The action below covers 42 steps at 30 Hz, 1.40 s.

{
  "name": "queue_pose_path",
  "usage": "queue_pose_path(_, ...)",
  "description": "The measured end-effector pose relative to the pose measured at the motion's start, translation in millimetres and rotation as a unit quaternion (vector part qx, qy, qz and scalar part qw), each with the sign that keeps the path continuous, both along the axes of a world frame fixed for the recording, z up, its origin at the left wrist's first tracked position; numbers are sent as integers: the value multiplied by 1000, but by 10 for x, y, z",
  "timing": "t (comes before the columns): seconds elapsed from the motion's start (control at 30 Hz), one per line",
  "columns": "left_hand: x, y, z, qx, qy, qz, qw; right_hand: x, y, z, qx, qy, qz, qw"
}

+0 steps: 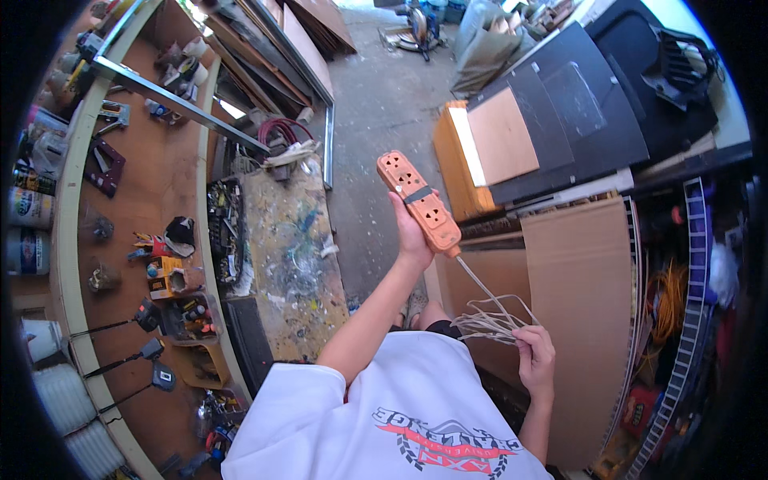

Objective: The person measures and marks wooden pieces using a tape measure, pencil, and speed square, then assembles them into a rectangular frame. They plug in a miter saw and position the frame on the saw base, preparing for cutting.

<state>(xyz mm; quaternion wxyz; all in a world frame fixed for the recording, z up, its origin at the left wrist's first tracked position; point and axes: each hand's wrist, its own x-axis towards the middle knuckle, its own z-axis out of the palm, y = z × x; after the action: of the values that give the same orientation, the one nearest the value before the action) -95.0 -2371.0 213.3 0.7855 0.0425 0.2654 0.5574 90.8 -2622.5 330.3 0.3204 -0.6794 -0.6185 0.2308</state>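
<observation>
An orange power strip (432,216) with several sockets and a dark band around its middle is held up in front of me. My left hand (412,232) is wrapped round it from the left and below, so some fingers are hidden behind it. From its near end a pale cord (484,282) runs down toward the right. Loose loops of that cord (488,320) hang in a bundle by my right hand (534,352), whose fingers are closed on it at about waist height.
On the left, wooden shelves (144,240) carry tools, cups and boxes. A paint-spattered board (288,256) lies beside them. At right lean large brown panels (580,320), below dark sheets (560,120) and an orange-brown box (464,176). A miter saw (418,32) stands on the far floor.
</observation>
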Motion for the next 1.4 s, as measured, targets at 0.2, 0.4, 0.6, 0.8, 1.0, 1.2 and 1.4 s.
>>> queue_pose_path(0.2,216,503,388,135,43,-42,989,174,504,-924,-58,15,15,998)
queue_pose_path(0.4,700,1131,287,187,146,-71,969,336,1481,-1607,-43,-19,-37,998)
queue_pose_path(0.6,829,2396,217,191,173,-66,964,412,2747,-1872,-72,106,-163,978)
queue_pose_path(0.8,527,3890,104,117,133,24,984,514,3895,-1948,-46,121,-157,979)
queue_pose_path(1.0,24,5309,-423,76,181,105,975,598,4855,-2273,-140,127,-193,963)
queue_pose_path(1.2,-225,6662,-886,-38,280,12,959,450,5754,-2276,-274,7,-241,931)
queue_pose_path(1.4,-238,7651,-933,-8,151,-110,982,503,6686,-2352,-243,24,-297,923)
